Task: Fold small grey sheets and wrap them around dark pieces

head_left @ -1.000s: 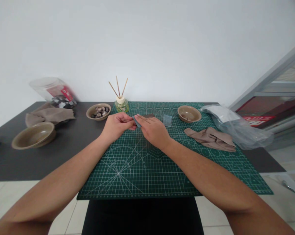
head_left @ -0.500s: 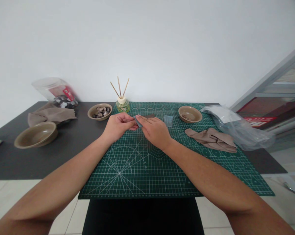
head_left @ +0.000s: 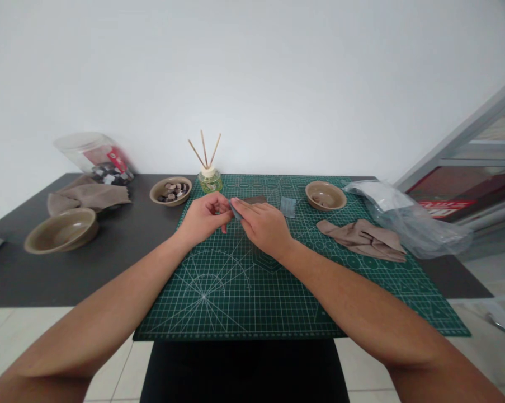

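A small grey-blue piece of cloth (head_left: 235, 210) is pinched in my right hand (head_left: 268, 225), between thumb and fingers, above the green cutting mat (head_left: 227, 313). My left hand (head_left: 204, 219) is right beside it, fingers curled, its thumb tip at the cloth's left edge. Whatever lies between the left fingertips is too small to make out. Behind my right hand a dark brown flat piece (head_left: 255, 199) shows, partly covered by the fingers. Another grey-blue cloth piece (head_left: 288, 207) lies flat on the mat, just right of that hand.
Left: a bowl of dark and light small pieces (head_left: 172, 191), a larger bowl (head_left: 61, 232), brown cloth (head_left: 88, 196), a clear jar (head_left: 97, 157). Behind stands a reed diffuser (head_left: 209, 179). Right: a small bowl (head_left: 326, 196), crumpled brown cloth (head_left: 363, 239), a plastic bag (head_left: 407, 218).
My left fingers have loosened and shifted slightly, with the fingertips now lower under the thumb. My right hand keeps its hold on the cloth piece, and more of the dark brown piece shows.
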`<state>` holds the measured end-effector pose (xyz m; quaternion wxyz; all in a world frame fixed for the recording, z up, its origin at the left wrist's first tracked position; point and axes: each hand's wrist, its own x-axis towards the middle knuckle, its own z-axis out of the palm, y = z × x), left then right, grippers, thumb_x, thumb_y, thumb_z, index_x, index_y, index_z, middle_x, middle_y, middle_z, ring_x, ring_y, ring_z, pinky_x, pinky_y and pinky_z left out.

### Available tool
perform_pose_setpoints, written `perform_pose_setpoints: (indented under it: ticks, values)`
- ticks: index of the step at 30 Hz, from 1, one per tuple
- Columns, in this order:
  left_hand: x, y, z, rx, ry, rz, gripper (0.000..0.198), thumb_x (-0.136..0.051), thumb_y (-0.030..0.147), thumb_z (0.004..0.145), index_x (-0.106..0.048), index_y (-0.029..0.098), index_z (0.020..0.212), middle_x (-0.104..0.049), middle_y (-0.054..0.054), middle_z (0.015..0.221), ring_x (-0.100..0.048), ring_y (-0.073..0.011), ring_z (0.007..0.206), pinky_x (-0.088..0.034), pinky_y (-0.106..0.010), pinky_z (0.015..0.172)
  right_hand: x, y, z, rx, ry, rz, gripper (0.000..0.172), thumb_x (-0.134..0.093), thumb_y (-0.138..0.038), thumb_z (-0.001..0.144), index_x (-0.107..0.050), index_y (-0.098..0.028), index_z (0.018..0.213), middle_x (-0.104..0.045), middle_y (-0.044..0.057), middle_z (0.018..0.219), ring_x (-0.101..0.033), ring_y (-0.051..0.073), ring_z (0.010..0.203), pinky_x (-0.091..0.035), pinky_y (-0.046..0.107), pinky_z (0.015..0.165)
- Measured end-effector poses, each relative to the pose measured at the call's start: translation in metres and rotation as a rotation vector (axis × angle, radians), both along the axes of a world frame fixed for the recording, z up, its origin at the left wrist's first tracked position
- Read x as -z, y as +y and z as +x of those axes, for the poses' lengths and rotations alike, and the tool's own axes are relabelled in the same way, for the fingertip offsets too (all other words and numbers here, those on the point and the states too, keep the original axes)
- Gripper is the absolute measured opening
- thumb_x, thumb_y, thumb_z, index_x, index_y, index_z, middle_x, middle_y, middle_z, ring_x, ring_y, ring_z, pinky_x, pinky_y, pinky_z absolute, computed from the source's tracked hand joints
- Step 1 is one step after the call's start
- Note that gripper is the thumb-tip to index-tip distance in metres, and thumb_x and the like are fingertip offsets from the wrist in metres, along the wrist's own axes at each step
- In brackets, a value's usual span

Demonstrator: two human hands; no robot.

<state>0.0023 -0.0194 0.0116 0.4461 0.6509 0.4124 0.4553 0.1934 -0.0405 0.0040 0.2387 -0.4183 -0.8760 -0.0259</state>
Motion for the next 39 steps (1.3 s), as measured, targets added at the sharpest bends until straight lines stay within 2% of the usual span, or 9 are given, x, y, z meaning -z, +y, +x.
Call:
perform_pose_setpoints:
  ticks: [5, 11, 14, 19, 24, 34, 39]
  values:
    - [0.0019, 0.0023, 0.0009, 0.049, -0.034, -0.074, 0.020, -0.076, 0.016, 0.065, -0.058, 0.019, 0.072, -0.068, 0.004, 0.059, -0.067, -0.0137, 0.049, -0.058, -0.025, 0.051, 0.0010, -0.0005, -0.0022, -0.001, -0.023, 0.007, 0.050, -0.048, -0.016, 0.103, -0.055, -0.017, 0.152, -0.061, 0.011, 0.151, -0.072, 0.023, 0.117, -0.055, 0.039, 0.097]
    - [-0.0012, 0.0001, 0.0013, -0.008, -0.122, -0.098, 0.023, -0.080, 0.021, 0.067, -0.058, 0.017, 0.075, -0.073, 0.000, 0.062, -0.073, -0.0159, 0.055, -0.063, -0.027, 0.058, 0.0011, 0.0018, -0.0021, 0.001, 0.002, -0.016, 0.052, -0.046, -0.011, 0.102, -0.053, -0.014, 0.153, -0.058, 0.012, 0.154, -0.070, 0.021, 0.124, -0.055, 0.036, 0.102]
    - [-0.0010, -0.0002, 0.0017, -0.019, -0.146, -0.077, 0.027, -0.083, 0.025, 0.067, -0.058, 0.018, 0.077, -0.072, 0.001, 0.060, -0.073, -0.0164, 0.054, -0.063, -0.026, 0.056, 0.0006, 0.0023, -0.0011, 0.008, 0.017, -0.019, 0.052, -0.045, -0.010, 0.102, -0.053, -0.013, 0.153, -0.059, 0.011, 0.153, -0.069, 0.021, 0.126, -0.055, 0.036, 0.104]
    - [0.0005, 0.0004, 0.0012, 0.003, -0.074, -0.036, 0.023, -0.079, 0.021, 0.069, -0.058, 0.018, 0.076, -0.064, 0.006, 0.050, -0.062, -0.0119, 0.041, -0.055, -0.021, 0.043, -0.0002, 0.0005, -0.0019, 0.007, 0.010, -0.019, 0.051, -0.046, -0.012, 0.102, -0.053, -0.014, 0.153, -0.060, 0.012, 0.152, -0.071, 0.021, 0.121, -0.055, 0.036, 0.102]
    - [0.0016, 0.0012, 0.0014, 0.043, -0.086, -0.014, 0.023, -0.077, 0.014, 0.066, -0.055, 0.018, 0.074, -0.068, 0.004, 0.054, -0.068, -0.0133, 0.047, -0.060, -0.022, 0.049, -0.0009, -0.0006, -0.0038, -0.017, -0.018, -0.027, 0.051, -0.045, -0.014, 0.103, -0.053, -0.014, 0.154, -0.057, 0.011, 0.154, -0.071, 0.023, 0.122, -0.056, 0.038, 0.100]
    - [0.0039, 0.0017, 0.0004, 0.035, -0.178, -0.016, 0.028, -0.081, 0.019, 0.067, -0.056, 0.019, 0.079, -0.068, 0.004, 0.055, -0.069, -0.0148, 0.049, -0.061, -0.025, 0.050, -0.0004, 0.0008, 0.0000, 0.000, 0.026, -0.050, 0.051, -0.045, -0.013, 0.102, -0.053, -0.012, 0.153, -0.060, 0.011, 0.151, -0.070, 0.024, 0.124, -0.055, 0.040, 0.103]
    - [0.0041, 0.0024, 0.0018, 0.036, -0.163, -0.029, 0.028, -0.082, 0.016, 0.064, -0.056, 0.019, 0.075, -0.069, 0.004, 0.056, -0.069, -0.0147, 0.049, -0.060, -0.024, 0.050, -0.0021, -0.0002, -0.0016, -0.010, 0.011, -0.032, 0.050, -0.046, -0.015, 0.103, -0.055, -0.013, 0.152, -0.061, 0.012, 0.151, -0.070, 0.023, 0.123, -0.055, 0.038, 0.101]
